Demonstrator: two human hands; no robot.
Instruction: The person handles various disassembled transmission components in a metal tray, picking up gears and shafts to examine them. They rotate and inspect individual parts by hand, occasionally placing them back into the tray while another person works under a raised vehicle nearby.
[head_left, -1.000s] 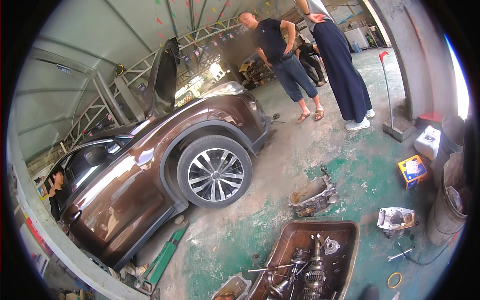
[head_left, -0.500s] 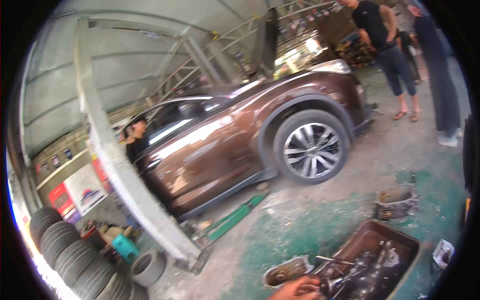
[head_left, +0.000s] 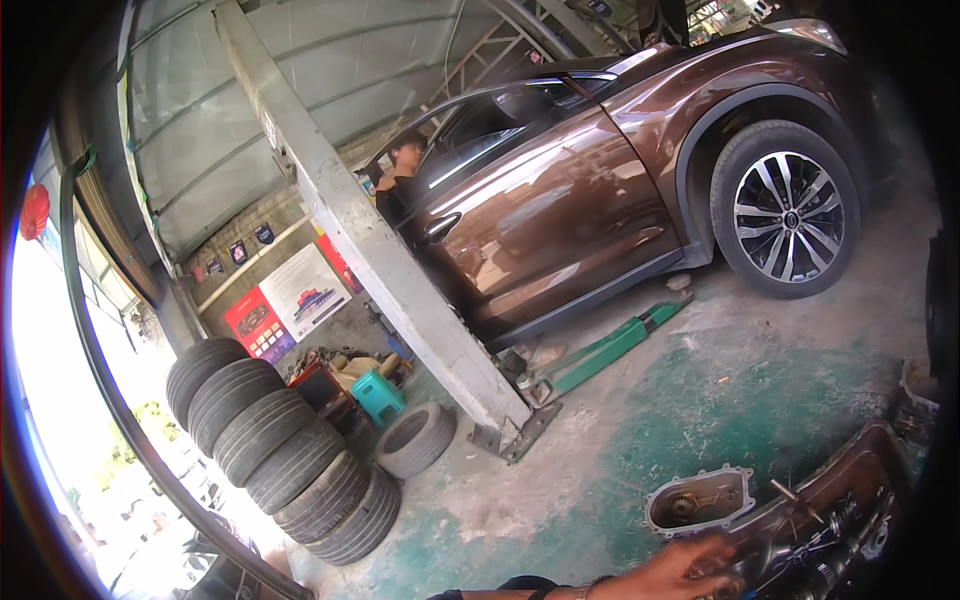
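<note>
My left hand reaches in at the lower edge, its fingers curled together beside a brown metal tray. A dark, small piece seems to sit at its fingertips, too unclear to name. Several greasy metal parts lie in the tray, among them a toothed gear shaft and a thin rod with a pale handle. Just beyond the hand, an open metal gear housing rests on the floor with a small gear inside. My right hand is not in view.
A brown car stands behind a grey steel post. Near the post's foot lie a green lift arm and a loose tyre. Stacked tyres and a teal stool stand left. A person is beside the car.
My view has swung left, so the car, tray and housing sit further right. The people at the far right have left the picture. My left hand stays beside the tray, showing more wrist.
</note>
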